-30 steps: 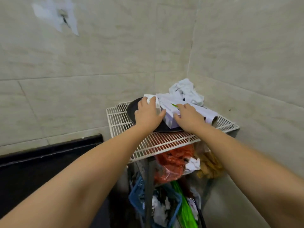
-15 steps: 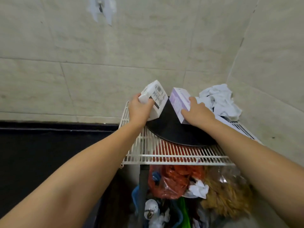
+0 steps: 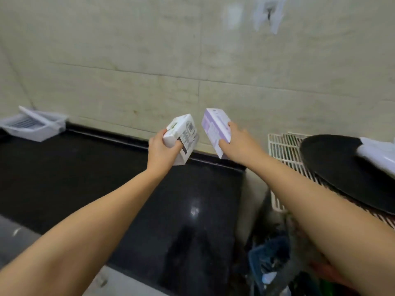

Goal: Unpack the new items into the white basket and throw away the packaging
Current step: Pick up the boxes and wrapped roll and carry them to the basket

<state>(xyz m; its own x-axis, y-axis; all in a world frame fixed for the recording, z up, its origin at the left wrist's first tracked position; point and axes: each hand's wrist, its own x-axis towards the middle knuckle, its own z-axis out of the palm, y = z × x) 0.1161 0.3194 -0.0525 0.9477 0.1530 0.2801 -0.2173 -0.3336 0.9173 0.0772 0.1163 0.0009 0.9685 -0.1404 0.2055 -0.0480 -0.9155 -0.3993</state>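
At frame centre, a white box point(image 3: 182, 138) is clasped by the left hand point(image 3: 161, 146) — a lilac box point(image 3: 217, 130) is gripped by the right hand point(image 3: 240, 142).

1. White box point(image 3: 183, 138) in left hand point(image 3: 161, 147): dark print block on one side, too blurred to read.
2. Purple box point(image 3: 215, 129) in right hand point(image 3: 239, 144): fine print, also unreadable.

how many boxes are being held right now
2: a white box in the left hand and a lilac box in the right hand, both above the black counter. None hidden that I can see.
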